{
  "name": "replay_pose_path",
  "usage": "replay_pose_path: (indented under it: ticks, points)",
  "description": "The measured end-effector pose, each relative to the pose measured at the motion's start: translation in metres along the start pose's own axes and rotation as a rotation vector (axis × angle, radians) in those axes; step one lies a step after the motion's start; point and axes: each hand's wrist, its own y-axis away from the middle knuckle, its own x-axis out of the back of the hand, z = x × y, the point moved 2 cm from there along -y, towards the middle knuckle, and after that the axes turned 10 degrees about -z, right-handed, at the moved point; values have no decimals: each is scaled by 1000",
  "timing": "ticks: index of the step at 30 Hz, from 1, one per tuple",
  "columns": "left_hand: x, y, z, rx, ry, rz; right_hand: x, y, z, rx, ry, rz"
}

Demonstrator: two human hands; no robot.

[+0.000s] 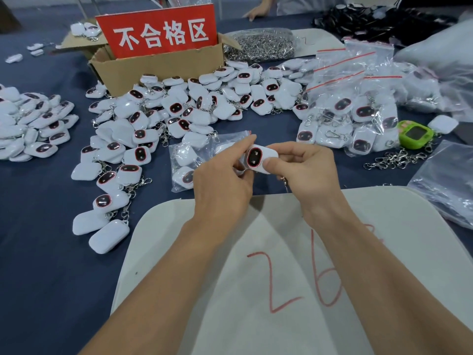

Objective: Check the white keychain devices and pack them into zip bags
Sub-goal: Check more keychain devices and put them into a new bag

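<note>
Left hand [222, 185] and right hand [304, 170] both pinch 1 white keychain device [258, 157], screen up, mid-check. Part-filled zip bag [184, 152] lies just behind the left hand. Beyond it a big loose pile [166, 111] is unpacked; filled bags [353, 119] sit past the right hand. Probably lots left.

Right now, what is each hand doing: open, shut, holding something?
Left hand: pinches the white keychain device.
Right hand: grips the same device.

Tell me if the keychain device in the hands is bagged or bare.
Bare. The left hand and right hand pinch the white keychain device; no plastic film covers its dark face.
</note>
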Motion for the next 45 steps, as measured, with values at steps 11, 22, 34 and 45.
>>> replay_pose_path:
  ticks: [11, 22, 34, 45]
  points:
    - [3, 3, 5, -28, -54, -5, 2, 1, -8, 69, -30, -7]
    - [-6, -14, -2, 169, -321, -15, 15, -6, 4, -56, 25, 213]
    - [-10, -18, -1, 128, -468, -52, -1, -23, 18, 0, 427, 64]
    - [1, -23, -7, 77, -50, -67, -22, -43, -5, -46, 913, -431]
